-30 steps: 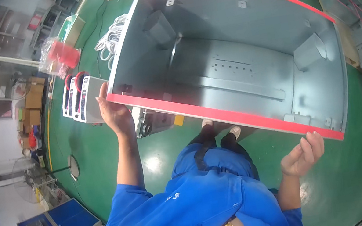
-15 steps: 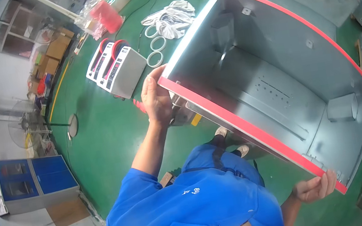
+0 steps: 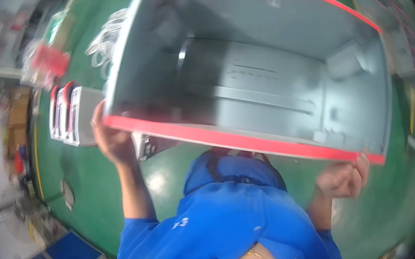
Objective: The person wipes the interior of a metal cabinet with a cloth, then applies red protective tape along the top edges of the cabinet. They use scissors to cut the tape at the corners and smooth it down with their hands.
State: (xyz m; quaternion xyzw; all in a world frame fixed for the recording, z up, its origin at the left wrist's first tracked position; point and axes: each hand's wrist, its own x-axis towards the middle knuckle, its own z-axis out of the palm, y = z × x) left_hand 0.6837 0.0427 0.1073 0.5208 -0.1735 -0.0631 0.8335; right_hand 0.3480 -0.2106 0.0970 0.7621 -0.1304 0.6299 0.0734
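Observation:
A large grey sheet-metal box (image 3: 266, 87) hangs before me, its open side toward me and its rim edged in red. Inside it show slots, small holes and brackets. My left hand (image 3: 112, 136) is closed round the box's near left corner, with the fingers partly behind the wall. At the near right corner my right hand (image 3: 344, 178) pinches the red rim, somewhat blurred. The underside of the box is hidden.
Two white machines with red handles (image 3: 75, 115) stand on the green floor at left. Beyond them lie a pale cloth heap (image 3: 108, 36) and a red bundle (image 3: 50, 62). A blue cabinet (image 3: 70, 257) is at lower left. More grey metal boxes (image 3: 403, 44) are stacked at right.
The box has swung leftward in view and its near edge lies more level, with both hands still on it. The surroundings have shifted left and turned as my view moved.

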